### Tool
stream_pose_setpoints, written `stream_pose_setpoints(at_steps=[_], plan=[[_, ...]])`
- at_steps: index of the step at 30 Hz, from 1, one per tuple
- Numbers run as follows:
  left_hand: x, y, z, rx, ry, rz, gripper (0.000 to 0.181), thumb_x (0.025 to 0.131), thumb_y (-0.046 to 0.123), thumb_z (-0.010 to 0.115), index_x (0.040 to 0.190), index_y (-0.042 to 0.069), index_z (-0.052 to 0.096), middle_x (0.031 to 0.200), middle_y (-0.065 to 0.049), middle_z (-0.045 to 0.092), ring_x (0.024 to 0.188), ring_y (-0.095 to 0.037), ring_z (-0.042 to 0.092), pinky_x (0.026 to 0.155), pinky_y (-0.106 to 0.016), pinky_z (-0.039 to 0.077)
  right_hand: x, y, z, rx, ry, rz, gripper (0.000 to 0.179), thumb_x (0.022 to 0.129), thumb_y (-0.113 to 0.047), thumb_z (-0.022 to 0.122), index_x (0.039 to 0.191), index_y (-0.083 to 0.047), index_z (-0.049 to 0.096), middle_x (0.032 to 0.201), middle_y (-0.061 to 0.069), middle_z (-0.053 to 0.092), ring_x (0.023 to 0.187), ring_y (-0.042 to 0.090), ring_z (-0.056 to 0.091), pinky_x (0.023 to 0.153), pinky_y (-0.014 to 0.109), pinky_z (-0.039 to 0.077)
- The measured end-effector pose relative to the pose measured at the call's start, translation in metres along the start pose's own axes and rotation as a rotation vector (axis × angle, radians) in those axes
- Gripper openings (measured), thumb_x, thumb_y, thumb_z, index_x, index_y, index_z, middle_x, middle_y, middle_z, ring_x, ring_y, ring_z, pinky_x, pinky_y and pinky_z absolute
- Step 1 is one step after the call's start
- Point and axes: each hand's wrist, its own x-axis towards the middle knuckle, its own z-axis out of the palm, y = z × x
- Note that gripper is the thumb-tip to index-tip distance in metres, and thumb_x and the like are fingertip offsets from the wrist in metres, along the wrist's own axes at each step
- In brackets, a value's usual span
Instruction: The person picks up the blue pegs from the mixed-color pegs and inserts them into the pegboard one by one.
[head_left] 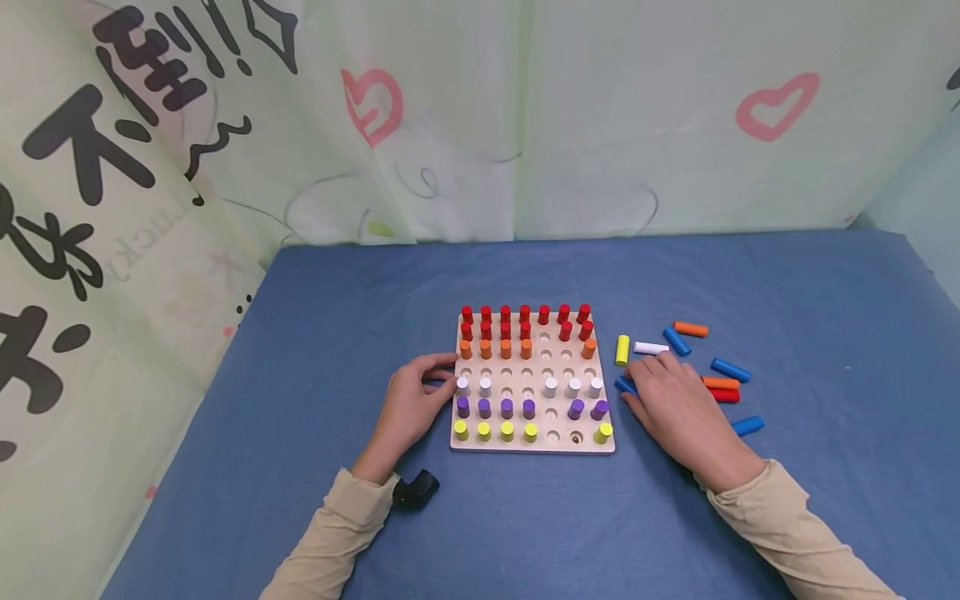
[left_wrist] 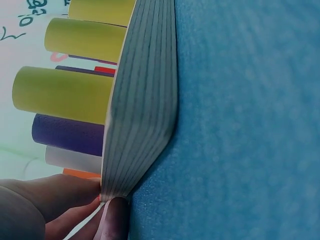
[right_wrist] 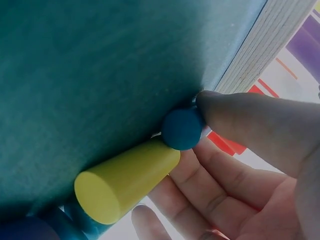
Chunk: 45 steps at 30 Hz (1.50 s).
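Note:
A wooden pegboard (head_left: 532,450) stands on the blue cloth, with rows of red, orange, white, purple and yellow pegs and some bare holes. My left hand (head_left: 415,398) grips its left edge; the left wrist view shows fingertips against the board's layered side (left_wrist: 145,90). To the right of the board, my right hand (head_left: 678,408) pinches a blue peg (right_wrist: 182,129) between thumb and fingers, low over the cloth. A yellow peg (right_wrist: 125,182) lies beside that blue one in the right wrist view. Behind the hand is a white peg (head_left: 649,348), partly covered.
Loose pegs lie scattered around the right hand: an orange peg (head_left: 690,329), a blue peg (head_left: 731,370), a red peg (head_left: 724,396) and several others. A black object (head_left: 416,490) sits at the left wrist. Behind the table hangs a printed curtain (head_left: 570,125).

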Motion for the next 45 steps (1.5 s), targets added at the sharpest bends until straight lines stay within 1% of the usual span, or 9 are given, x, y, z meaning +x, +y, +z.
stream_pose_setpoints(at_steps=[8,12,17,23,30,37,45], plan=[[-0.001,0.000,0.001,0.014,0.007,-0.020,0.035,0.092,0.009,0.070,0.126,0.008,0.067,0.117,-0.010,0.068,0.098,-0.020,0.067,0.082,-0.035,0.059,0.000,0.000,-0.001,-0.002,0.025,-0.011,0.031,0.085,-0.014,0.079,0.106,0.004,0.065,0.098,0.018,0.064,0.097,0.033,0.054,0.076,0.045,0.048],[-0.002,0.000,0.001,0.006,0.005,-0.024,0.035,0.092,0.009,0.070,0.126,0.008,0.067,0.117,-0.010,0.068,0.097,-0.021,0.067,0.083,-0.034,0.059,0.000,0.000,-0.001,-0.004,0.035,-0.011,0.031,0.085,-0.014,0.078,0.105,0.004,0.064,0.096,0.017,0.064,0.095,0.033,0.053,0.076,0.045,0.048],[-0.001,-0.001,0.002,0.006,0.006,-0.016,0.034,0.092,0.009,0.070,0.126,0.007,0.067,0.117,-0.010,0.068,0.098,-0.020,0.067,0.082,-0.034,0.059,0.001,0.000,-0.003,0.000,0.052,-0.009,0.031,0.085,-0.014,0.078,0.107,0.005,0.064,0.098,0.018,0.065,0.094,0.032,0.053,0.076,0.044,0.048],[-0.002,0.000,0.002,0.012,0.005,-0.010,0.034,0.093,0.009,0.069,0.126,0.007,0.067,0.119,-0.010,0.068,0.098,-0.020,0.067,0.082,-0.035,0.059,0.001,-0.001,-0.005,0.016,0.068,-0.015,0.033,0.085,-0.012,0.078,0.109,0.006,0.065,0.104,0.021,0.067,0.095,0.034,0.054,0.079,0.046,0.050],[-0.002,0.000,0.001,0.023,0.001,-0.003,0.034,0.093,0.009,0.069,0.127,0.007,0.066,0.119,-0.010,0.068,0.098,-0.020,0.067,0.082,-0.035,0.059,0.002,-0.001,-0.009,0.030,0.068,-0.008,0.032,0.086,-0.011,0.077,0.111,0.005,0.065,0.104,0.020,0.067,0.094,0.033,0.055,0.080,0.046,0.052],[-0.003,0.001,0.001,0.020,-0.001,-0.001,0.036,0.092,0.009,0.069,0.128,0.008,0.066,0.118,-0.010,0.068,0.097,-0.020,0.067,0.083,-0.035,0.059,0.003,-0.003,-0.013,0.086,0.070,0.005,0.030,0.088,-0.009,0.074,0.112,0.004,0.064,0.104,0.019,0.067,0.095,0.032,0.056,0.080,0.046,0.055],[-0.003,0.001,0.001,0.021,-0.004,-0.019,0.037,0.092,0.009,0.070,0.128,0.009,0.066,0.117,-0.009,0.068,0.097,-0.020,0.067,0.082,-0.035,0.059,0.004,-0.003,-0.018,0.158,0.093,0.012,0.030,0.088,-0.008,0.074,0.112,0.005,0.063,0.096,0.016,0.065,0.084,0.029,0.060,0.076,0.047,0.056]])
